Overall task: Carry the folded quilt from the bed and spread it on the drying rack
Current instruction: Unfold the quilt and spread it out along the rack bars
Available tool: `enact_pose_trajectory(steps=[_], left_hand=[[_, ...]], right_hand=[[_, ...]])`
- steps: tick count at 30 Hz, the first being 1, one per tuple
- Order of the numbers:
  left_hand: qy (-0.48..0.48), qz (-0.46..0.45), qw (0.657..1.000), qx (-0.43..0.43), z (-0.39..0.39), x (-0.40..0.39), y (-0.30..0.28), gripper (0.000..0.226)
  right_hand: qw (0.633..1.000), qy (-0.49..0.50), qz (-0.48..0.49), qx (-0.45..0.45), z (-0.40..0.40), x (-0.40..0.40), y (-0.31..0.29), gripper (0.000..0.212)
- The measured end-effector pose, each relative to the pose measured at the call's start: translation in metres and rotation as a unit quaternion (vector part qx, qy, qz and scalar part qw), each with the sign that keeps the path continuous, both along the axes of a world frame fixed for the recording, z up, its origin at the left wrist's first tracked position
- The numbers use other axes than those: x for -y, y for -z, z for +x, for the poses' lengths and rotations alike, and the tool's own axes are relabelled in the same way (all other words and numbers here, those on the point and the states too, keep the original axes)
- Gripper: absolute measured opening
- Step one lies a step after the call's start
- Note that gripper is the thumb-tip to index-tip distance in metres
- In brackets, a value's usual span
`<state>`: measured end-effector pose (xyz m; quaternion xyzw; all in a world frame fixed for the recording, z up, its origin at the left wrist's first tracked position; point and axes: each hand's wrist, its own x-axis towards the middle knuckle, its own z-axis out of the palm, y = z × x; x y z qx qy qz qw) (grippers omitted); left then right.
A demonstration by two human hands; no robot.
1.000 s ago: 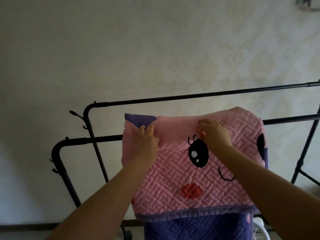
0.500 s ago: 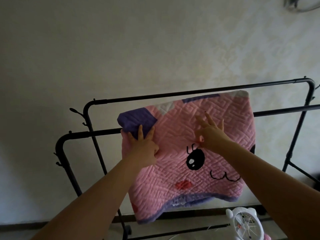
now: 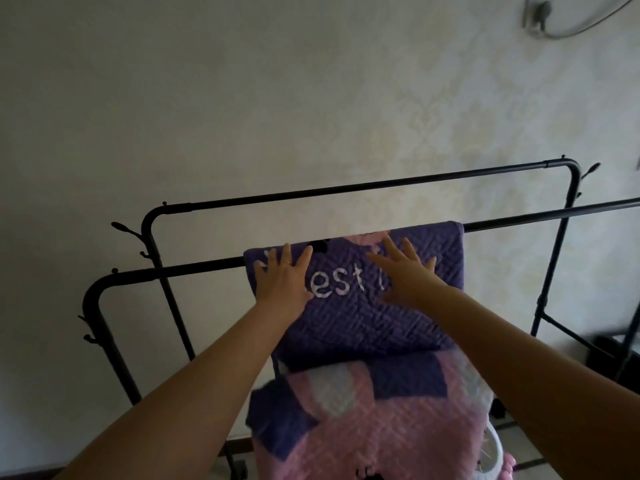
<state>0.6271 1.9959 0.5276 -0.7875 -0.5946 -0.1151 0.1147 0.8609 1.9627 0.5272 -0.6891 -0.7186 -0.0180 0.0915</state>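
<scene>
The quilt (image 3: 367, 327) hangs folded over the near rail of the black drying rack (image 3: 166, 271). Its upper panel is purple with white letters; a pink and purple part hangs lower, toward me. My left hand (image 3: 282, 275) lies flat on the purple panel near its left edge, fingers spread and straight. My right hand (image 3: 408, 271) lies flat on the same panel to the right of the letters, fingers spread too. Neither hand grips the cloth. The rack's far rail (image 3: 346, 192) is bare.
A pale patterned wall stands right behind the rack. Hooks stick out of the rack's left posts (image 3: 124, 228). A white and pink round thing (image 3: 491, 455) sits on the floor at the lower right. A dark object (image 3: 609, 355) stands at the right edge.
The pink face panel my hands pinched has fallen open; a purple lettered panel now lies over the near rail. Both hands went from pinching to lying flat with spread fingers.
</scene>
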Motion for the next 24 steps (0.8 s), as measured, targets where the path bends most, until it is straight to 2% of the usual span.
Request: enact_pose_trajectory(steps=[2, 8, 13, 17, 21, 24], left_hand=[[-0.001, -0.041, 0.999, -0.015, 0.000, -0.007, 0.002, 0.089], [0.001, -0.055, 0.998, -0.020, 0.014, -0.028, 0.000, 0.083], [-0.048, -0.078, 0.996, -0.019, 0.039, -0.035, 0.002, 0.075], [-0.095, -0.034, 0.995, -0.010, 0.089, -0.033, -0.002, 0.074], [-0.038, 0.026, 0.999, -0.020, 0.159, -0.028, -0.006, 0.064], [-0.002, 0.072, 0.997, -0.031, 0.225, -0.022, -0.012, 0.062]], right_hand=[[1.000, 0.009, -0.009, -0.004, 0.005, -0.001, 0.004, 0.095], [1.000, 0.026, -0.004, 0.005, 0.036, -0.009, 0.004, 0.096], [0.999, 0.049, 0.018, -0.007, 0.071, -0.021, 0.005, 0.086], [0.997, 0.056, 0.046, -0.015, 0.104, -0.030, 0.007, 0.084], [0.994, 0.026, 0.104, 0.005, 0.148, -0.032, 0.005, 0.075], [0.993, -0.012, 0.113, 0.042, 0.193, -0.035, -0.004, 0.075]])
